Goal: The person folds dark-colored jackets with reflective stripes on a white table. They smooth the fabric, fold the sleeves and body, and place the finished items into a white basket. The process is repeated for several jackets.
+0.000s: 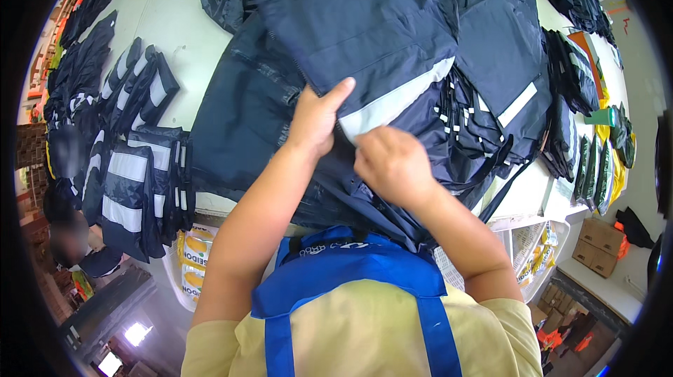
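Note:
A dark navy jacket (364,33) with a grey reflective stripe lies spread on the white table (182,47) in front of me. My left hand (317,119) pinches the jacket's front edge just left of the stripe, thumb stretched upward. Right beside it, my right hand (392,163) is closed on the same edge near the stripe's lower end. Both hands grip the fabric close together, almost touching. The lower part of the jacket hangs over the table's near edge.
Folded navy garments with reflective stripes (137,180) are stacked at the left. More dark jackets (505,54) pile at the right, with packed garments in green and yellow bags (603,166) beyond. Cardboard boxes (599,244) sit lower right. A person (70,244) is at the far left.

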A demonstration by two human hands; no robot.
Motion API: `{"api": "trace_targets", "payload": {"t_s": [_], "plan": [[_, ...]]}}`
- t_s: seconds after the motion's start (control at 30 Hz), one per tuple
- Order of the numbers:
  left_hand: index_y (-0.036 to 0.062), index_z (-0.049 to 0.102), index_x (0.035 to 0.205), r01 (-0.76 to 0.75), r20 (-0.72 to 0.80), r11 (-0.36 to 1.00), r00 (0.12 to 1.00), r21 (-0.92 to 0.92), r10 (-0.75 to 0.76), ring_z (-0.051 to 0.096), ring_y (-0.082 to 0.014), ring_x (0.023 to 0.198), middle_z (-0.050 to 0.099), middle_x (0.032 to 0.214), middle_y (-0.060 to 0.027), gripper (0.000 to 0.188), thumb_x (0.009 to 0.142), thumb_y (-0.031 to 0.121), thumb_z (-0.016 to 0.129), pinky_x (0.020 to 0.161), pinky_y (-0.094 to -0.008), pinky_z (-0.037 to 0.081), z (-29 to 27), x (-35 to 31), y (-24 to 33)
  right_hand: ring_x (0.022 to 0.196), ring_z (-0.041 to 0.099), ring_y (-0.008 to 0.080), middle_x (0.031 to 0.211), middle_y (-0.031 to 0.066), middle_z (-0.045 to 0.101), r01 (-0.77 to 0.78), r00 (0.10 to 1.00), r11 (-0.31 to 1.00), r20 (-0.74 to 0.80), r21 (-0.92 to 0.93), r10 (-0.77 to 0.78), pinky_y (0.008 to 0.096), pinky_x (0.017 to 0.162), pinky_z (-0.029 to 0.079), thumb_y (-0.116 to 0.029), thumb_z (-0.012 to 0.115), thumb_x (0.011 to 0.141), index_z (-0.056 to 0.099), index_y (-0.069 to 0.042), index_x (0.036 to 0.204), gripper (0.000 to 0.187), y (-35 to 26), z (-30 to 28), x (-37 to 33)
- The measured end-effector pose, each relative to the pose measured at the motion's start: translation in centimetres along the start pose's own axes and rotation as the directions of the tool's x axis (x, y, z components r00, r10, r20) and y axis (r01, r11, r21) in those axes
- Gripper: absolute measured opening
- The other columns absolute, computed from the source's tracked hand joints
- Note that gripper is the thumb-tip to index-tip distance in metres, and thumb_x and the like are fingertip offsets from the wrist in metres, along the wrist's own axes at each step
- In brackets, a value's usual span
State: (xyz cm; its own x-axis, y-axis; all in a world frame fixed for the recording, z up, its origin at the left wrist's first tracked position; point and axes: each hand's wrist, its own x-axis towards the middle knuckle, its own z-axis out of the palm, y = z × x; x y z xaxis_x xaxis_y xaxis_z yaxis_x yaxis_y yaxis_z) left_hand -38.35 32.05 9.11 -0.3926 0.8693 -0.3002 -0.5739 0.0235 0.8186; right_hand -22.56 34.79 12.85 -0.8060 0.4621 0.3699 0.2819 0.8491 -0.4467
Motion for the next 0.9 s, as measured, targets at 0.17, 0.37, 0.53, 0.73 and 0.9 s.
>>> {"api": "trace_targets", "payload": {"t_s": [0.17,0.37,0.53,0.73,0.9], "plan": [[0.0014,0.040,0.136,0.087,0.013,0.930,0.996,-0.357,-0.088,0.050,-0.0285,0.121,0.049,0.135,-0.0143,0.043,0.096,0.012,0.050,0.103,-0.0444,0.040,-2.3,-4.1,1.7,0.080,0.060,0.0293,0.085,0.0110,0.061,-0.058,0.998,0.972,0.013,0.229,0.056,0.0381,0.072,0.048,-0.012,0.069,0.072,0.063,-0.003,0.097,0.027,0.9,0.0,-1.4],[0.0031,0.037,0.139,0.019,-0.054,0.932,0.998,-0.362,-0.041,0.047,-0.0278,0.125,0.048,0.136,-0.0125,0.054,0.087,0.001,0.053,0.107,-0.0438,0.034,-5.6,-7.3,1.9,0.081,0.060,0.0292,0.086,0.0142,0.060,-0.353,0.932,0.915,-0.016,0.197,0.363,0.0371,0.072,0.048,-0.005,0.066,0.077,0.062,0.000,0.100,0.024,5.2,-2.2,-0.8],[0.0039,0.035,0.140,-0.046,-0.167,0.960,0.986,-0.276,0.000,0.046,-0.0261,0.123,0.050,0.132,-0.0107,0.071,0.074,-0.010,0.056,0.107,-0.0396,0.034,-5.4,-8.0,1.4,0.086,0.060,0.0316,0.091,0.0144,0.062,-0.014,0.997,0.973,-0.074,0.232,0.032,0.0374,0.077,0.049,-0.002,0.063,0.077,0.062,-0.001,0.102,0.025,3.3,-2.4,6.2],[0.0021,0.030,0.141,-0.088,-0.073,0.995,0.994,-0.051,0.084,0.046,-0.0183,0.121,0.047,0.131,-0.0084,0.067,0.079,-0.007,0.055,0.104,-0.0329,0.036,-5.2,-9.2,1.8,0.108,0.056,0.0349,0.114,0.0177,0.060,0.357,0.874,0.770,0.103,0.529,-0.476,0.0413,0.094,0.045,0.003,0.051,0.069,0.061,-0.001,0.110,0.042,-1.8,1.8,13.8],[-0.0019,0.039,0.135,-0.038,0.162,0.931,0.986,0.364,-0.023,0.046,-0.0189,0.122,0.051,0.130,-0.0108,0.057,0.082,0.002,0.059,0.104,-0.0329,0.035,-7.0,-11.0,1.5,0.130,0.041,0.0287,0.137,0.0168,0.047,0.220,0.773,0.698,0.314,0.681,-0.551,0.0377,0.110,0.029,-0.027,0.057,0.085,0.042,-0.007,0.138,0.059,-3.8,4.7,19.5]]}}
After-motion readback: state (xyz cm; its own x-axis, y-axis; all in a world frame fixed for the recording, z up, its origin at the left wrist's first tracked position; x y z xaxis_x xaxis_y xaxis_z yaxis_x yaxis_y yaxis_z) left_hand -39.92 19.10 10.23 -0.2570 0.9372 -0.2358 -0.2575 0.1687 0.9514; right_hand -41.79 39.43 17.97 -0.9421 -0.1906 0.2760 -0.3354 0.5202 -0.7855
